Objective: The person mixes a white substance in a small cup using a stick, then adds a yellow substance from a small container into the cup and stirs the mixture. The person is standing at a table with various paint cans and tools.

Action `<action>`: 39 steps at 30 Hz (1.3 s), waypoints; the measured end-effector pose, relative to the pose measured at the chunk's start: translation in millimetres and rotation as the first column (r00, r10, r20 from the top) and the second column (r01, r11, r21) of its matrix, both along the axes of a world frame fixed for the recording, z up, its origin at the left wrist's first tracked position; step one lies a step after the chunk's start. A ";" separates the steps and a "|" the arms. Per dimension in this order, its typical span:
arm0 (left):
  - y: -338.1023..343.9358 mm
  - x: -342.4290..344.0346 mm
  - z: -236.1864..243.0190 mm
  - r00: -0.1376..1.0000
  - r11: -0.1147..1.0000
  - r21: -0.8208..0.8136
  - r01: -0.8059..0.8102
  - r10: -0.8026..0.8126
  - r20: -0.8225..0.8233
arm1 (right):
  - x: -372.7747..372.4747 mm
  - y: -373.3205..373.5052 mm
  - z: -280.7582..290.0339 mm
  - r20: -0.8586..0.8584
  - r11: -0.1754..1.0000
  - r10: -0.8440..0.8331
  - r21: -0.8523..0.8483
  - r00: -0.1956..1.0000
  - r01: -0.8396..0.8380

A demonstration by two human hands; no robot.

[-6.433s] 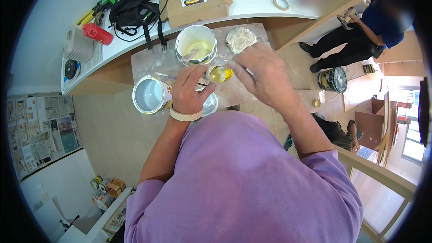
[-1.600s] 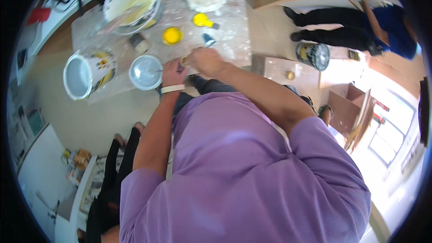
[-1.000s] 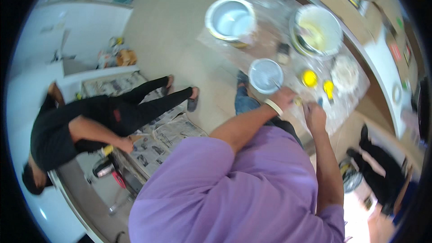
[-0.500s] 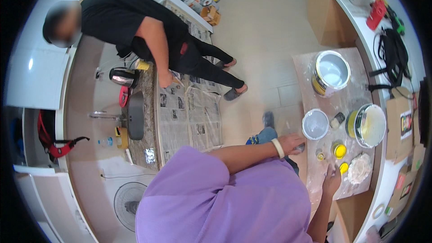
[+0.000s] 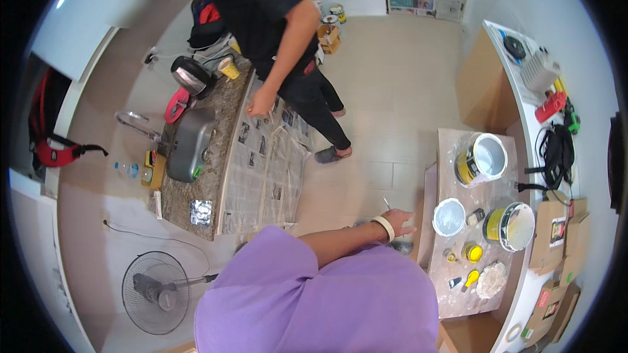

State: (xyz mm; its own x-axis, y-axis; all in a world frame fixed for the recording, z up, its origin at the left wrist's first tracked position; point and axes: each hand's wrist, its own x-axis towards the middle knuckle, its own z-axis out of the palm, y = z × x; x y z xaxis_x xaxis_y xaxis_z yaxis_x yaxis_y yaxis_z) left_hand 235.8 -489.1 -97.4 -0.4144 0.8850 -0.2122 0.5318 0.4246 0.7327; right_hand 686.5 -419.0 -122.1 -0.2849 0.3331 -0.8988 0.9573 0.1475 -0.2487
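My left hand (image 5: 399, 223), with a pale band at its wrist, reaches out beside the near left edge of the paint-spotted board table (image 5: 441, 304). A thin white stick (image 5: 386, 203) rises from its fingers, apparently held; its kind is too small to tell. My right hand is out of view. On the table stand an open white tub (image 5: 449, 217), a small dark jar (image 5: 475, 217), a small glass jar (image 5: 450, 256) and a small yellow paint can (image 5: 472, 253). Nearby lie a yellow flat piece (image 5: 471, 279), a small dark-and-white packet (image 5: 454, 282) and a crumpled whitish cloth (image 5: 490, 280).
Two large paint buckets, one far (image 5: 487, 158) and one right (image 5: 517, 227), stand on the table. Cardboard boxes (image 5: 549, 245) line the right. Another person (image 5: 261, 19) stands by the sink counter (image 5: 229, 101). A fan (image 5: 156, 293) is at lower left.
The view has shifted. My right hand has left the yellow piece and gone out of view. My left hand has moved off the table edge, and a white stick shows at it.
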 end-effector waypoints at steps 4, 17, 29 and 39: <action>-51.2 -26.2 -6.4 0.998 0.994 -0.083 -0.065 0.064 -0.013 | -36.6 37.3 15.8 -0.140 0.986 0.114 0.134 0.984 -0.095; -305.9 0.0 -17.0 0.867 0.763 -0.638 -0.104 0.384 0.318 | -606.6 -153.8 244.5 -0.933 0.863 0.327 0.229 0.152 -0.450; -346.5 55.1 18.1 0.764 0.694 -0.591 -0.411 0.616 0.192 | -692.9 -257.3 243.7 -0.667 0.679 0.604 0.717 -0.436 -0.158; -363.8 76.0 20.6 0.159 0.308 -0.441 -0.843 0.926 0.343 | -757.6 -248.8 288.9 -0.357 0.309 0.754 0.933 -0.551 -0.183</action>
State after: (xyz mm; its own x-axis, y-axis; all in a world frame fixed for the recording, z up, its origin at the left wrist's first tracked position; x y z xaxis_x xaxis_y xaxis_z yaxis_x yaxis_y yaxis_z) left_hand 311.8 -852.8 -76.9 -0.7026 -0.0647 -0.7086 -0.6503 0.4627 0.6025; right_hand -71.0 -667.8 166.8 -0.6360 -0.6327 0.4419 -0.7567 0.6236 -0.1963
